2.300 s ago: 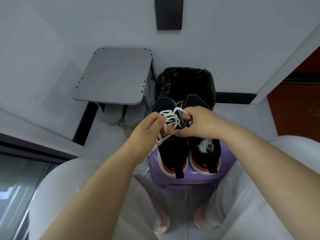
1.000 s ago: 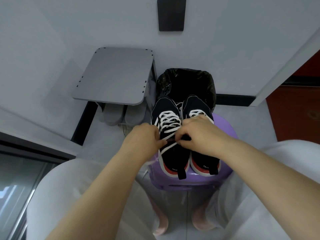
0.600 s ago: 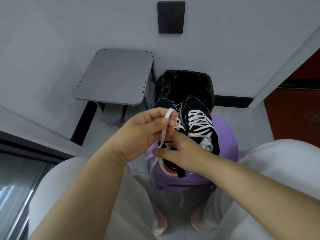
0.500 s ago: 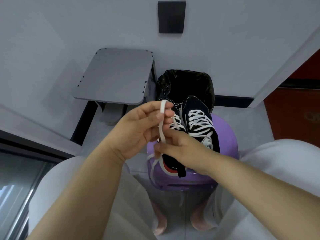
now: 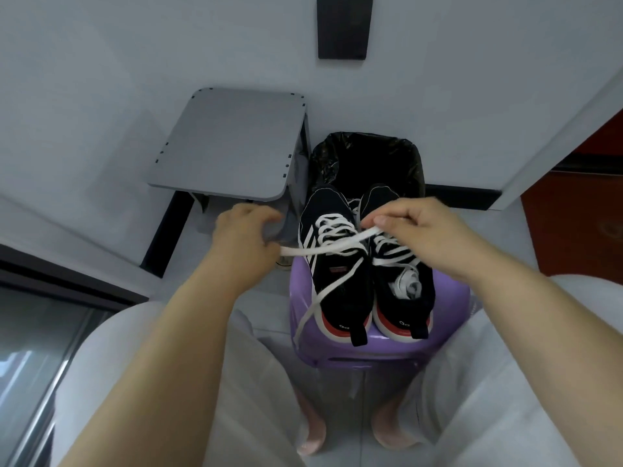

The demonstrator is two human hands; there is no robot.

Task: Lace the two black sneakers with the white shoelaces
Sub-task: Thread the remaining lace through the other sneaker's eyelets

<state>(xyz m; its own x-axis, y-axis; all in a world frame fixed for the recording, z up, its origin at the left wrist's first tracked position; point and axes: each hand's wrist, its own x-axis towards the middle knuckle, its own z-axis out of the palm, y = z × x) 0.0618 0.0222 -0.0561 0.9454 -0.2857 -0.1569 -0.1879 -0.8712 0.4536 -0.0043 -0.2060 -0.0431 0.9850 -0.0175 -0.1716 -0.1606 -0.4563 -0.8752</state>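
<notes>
Fingers [image 5: 266, 215] of the left hand [image 5: 244, 237] are curled, and one end of the white shoelace [image 5: 327, 247] is gripped against the thumb. Fingers [image 5: 379, 221] of the right hand [image 5: 421, 230] are pinched on the other end. The lace is stretched taut between the two hands, across the top of the left-side sneaker [image 5: 338, 288], which is already crossed with white lacing. A loose tail of lace is trailed down over that shoe and past the left edge of the purple stool [image 5: 448, 315]. Both sneakers are set side by side on the stool, heels toward its near edge. The right-side sneaker [image 5: 387, 298] is partly covered by the right hand, and a bundle of white lace is seen in its opening. Beyond the far edge a bin lined with a black bag [image 5: 367, 156] is placed, overlapped by the toes. A grey tabletop [image 5: 229, 146] is seen at the far left, and a black wall panel [image 5: 344, 26] above.
</notes>
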